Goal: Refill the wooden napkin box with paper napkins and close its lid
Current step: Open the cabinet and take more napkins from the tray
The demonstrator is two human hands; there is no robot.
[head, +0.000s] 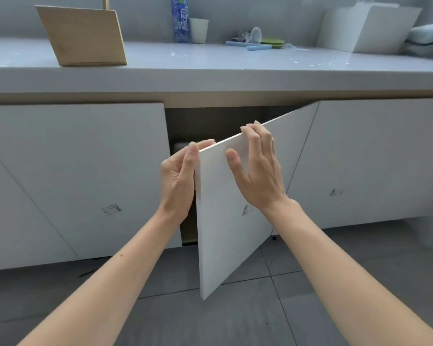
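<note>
Both hands, left hand (176, 176) and right hand (256, 168), grip the cabinet door (225, 221), wooden napkin box (83, 36) far up-left

A long pale grey counter (235, 71) ran the width of the room against a plain grey wall (145, 18), its glossy top catching soft daylight. Below it stood white cabinet fronts (73, 171), one cabinet door (225, 233) swung out over a dark opening. The floor (235, 315) was large dark grey tiles with thin pale joints.
</note>
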